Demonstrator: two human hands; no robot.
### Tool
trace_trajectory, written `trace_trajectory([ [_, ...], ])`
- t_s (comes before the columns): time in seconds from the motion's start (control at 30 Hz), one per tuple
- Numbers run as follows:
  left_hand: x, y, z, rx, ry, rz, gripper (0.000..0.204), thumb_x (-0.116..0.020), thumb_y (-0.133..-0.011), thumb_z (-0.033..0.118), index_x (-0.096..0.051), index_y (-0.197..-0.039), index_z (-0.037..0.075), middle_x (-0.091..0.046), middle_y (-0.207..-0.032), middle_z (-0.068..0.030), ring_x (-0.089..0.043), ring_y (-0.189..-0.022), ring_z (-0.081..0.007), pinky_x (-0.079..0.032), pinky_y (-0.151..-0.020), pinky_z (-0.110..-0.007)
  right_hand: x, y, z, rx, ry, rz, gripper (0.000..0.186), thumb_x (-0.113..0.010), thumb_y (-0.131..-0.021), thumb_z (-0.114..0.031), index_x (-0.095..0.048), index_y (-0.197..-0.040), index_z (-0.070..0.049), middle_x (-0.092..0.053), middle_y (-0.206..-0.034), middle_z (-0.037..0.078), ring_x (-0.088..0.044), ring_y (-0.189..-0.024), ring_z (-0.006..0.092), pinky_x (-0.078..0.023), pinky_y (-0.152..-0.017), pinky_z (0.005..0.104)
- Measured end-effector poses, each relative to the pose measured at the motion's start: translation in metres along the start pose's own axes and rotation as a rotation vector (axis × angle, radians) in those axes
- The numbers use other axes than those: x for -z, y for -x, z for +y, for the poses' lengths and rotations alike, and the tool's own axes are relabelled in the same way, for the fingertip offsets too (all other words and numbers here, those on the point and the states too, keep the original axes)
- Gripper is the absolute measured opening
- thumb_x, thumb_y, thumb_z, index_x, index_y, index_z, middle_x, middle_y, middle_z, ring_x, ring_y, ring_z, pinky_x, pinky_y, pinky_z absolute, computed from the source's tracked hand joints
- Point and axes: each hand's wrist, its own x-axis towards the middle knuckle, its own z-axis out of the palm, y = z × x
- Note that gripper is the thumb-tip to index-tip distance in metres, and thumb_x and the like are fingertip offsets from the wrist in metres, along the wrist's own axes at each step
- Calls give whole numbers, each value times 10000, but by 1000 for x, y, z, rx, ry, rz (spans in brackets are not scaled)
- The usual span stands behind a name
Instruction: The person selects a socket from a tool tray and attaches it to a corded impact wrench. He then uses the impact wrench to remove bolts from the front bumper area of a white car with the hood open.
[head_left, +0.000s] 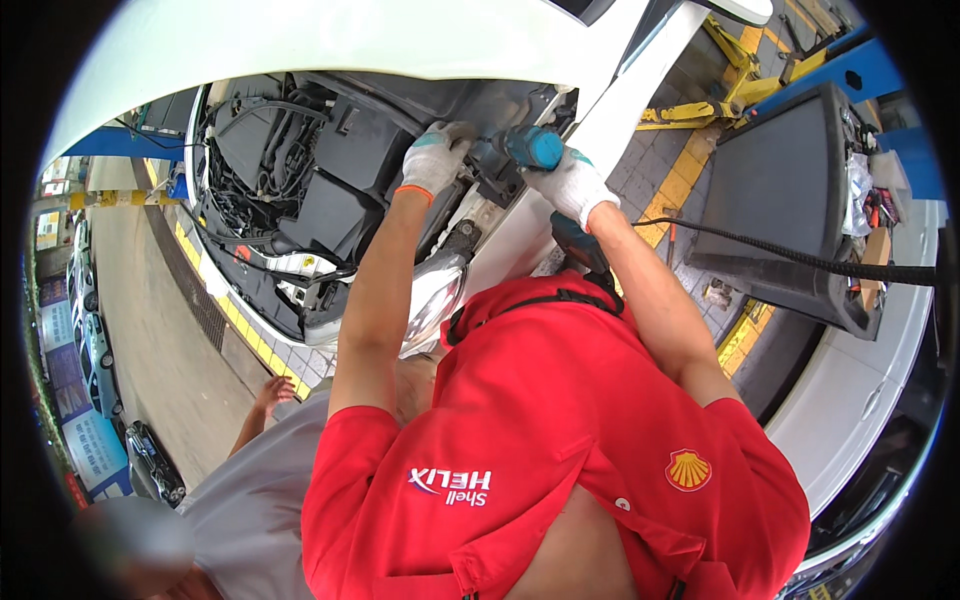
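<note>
My right hand point(572, 187), in a white knit glove, is wrapped round a teal and black cordless power drill point(536, 147). The drill's front end points left, over the fender side of a white car's open engine bay point(345, 140). Beside that front end is my left hand point(436, 158), gloved in white with an orange cuff. Its fingers are curled, and what they grip is hidden. Below my left forearm the car's headlight point(437, 290) shows. The drill's lower end sticks out under my right hand, close to my red shirt.
The raised white hood point(300, 40) hangs over the bay. At the left, a person in grey point(270, 500) stands close, one bare hand point(272, 393) out. A dark tool cart point(790, 190), yellow lift arms point(690, 115), a black hose point(780, 255) and another white car point(850, 430) are to the right.
</note>
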Motion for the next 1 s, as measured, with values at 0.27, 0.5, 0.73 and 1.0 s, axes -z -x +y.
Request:
trace_trajectory([
  [0.27,7,2,35,162,-47,-45,339,-729,-972,411,-783,-1226,192,-713,-1293,-129,-705,-1191,-363,-560,-991,-496,-6,-8,11,5,-6,10,442,-760,-906,-315,-729,-1281,-83,-781,-1131,240,-741,-1108,437,-585,-958,473],
  [0.5,-1,17,35,72,-122,35,272,-628,-1056,372,-792,-1235,249,-690,-1321,-86,-729,-1150,-355,-596,-944,-493,-6,-10,10,62,22,40,456,-811,-885,-316,-746,-1252,-53,-790,-1125,253,-753,-1111,442,-604,-940,475],
  [0.73,-7,15,34,80,-58,86,284,-620,-1055,327,-788,-1275,266,-699,-1314,-64,-732,-1148,-350,-594,-967,-485,-2,-8,2,144,18,147,330,-821,-897,-329,-771,-981,-15,-723,-733,93,-700,-673,201,-569,-687,393],
  [1.0,-6,25,50,311,138,165,415,-773,-956,350,-737,-1303,125,-592,-1466,-157,-698,-1227,-362,-579,-1032,-474,23,1,-38,144,12,54,259,-795,-891,-290,-723,-950,-49,-651,-660,57,-636,-582,180,-536,-608,385],
])
